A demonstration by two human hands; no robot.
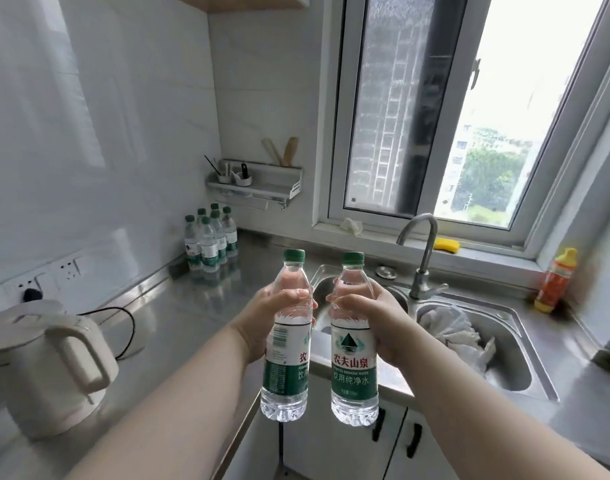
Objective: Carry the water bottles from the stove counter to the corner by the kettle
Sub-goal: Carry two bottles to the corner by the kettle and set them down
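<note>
I hold two clear water bottles with green caps and green-and-white labels upright in the air, side by side over the counter's inner corner edge. My left hand (262, 320) grips the left bottle (285, 368) at its upper body. My right hand (373, 320) grips the right bottle (354, 372) the same way. Several matching bottles (209, 242) stand grouped in the far corner against the tiled wall. A cream kettle (44, 365) sits on the steel counter (179, 317) at the near left.
The kettle's black cord (123, 327) loops across the counter toward wall sockets (37, 280). A sink (504, 368) with a white cloth and a tap (421, 258) lies to the right. An orange bottle (554, 282) stands by the window. A wall shelf (258, 188) hangs above the corner.
</note>
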